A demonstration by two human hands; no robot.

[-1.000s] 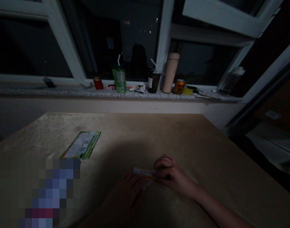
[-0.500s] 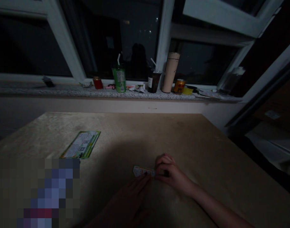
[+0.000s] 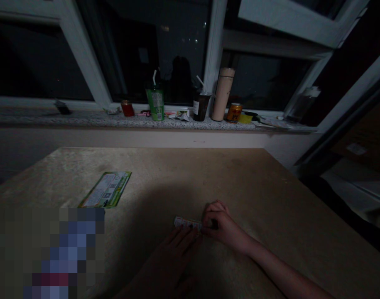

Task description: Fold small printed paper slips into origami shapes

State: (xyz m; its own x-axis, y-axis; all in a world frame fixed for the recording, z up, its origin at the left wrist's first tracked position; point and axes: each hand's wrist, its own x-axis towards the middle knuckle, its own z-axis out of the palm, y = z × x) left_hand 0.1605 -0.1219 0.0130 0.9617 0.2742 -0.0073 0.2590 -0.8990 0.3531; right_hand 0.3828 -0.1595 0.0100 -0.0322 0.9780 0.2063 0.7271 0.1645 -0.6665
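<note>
On the counter (image 3: 239,174), a small printed strip (image 3: 181,221) is being pressed by the flat left hand (image 3: 174,251) and pinched at one end by the right hand (image 3: 222,226) (it could be ripped by hard pulling).

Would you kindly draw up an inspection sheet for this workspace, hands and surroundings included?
Surface: brown tabletop, dimly lit.
Work item: small printed piece, partly hidden by the hands.
Clutter: green-edged printed card on the left; pixelated patch below it, unreadable.
Hands: left hand, fingers outstretched over the piece; right hand, fingers curled at its right end, grip unclear.
Cables: nothing seen.
Surroundings: windowsill with green cup, dark cup, pink flask; dark windows.
</note>
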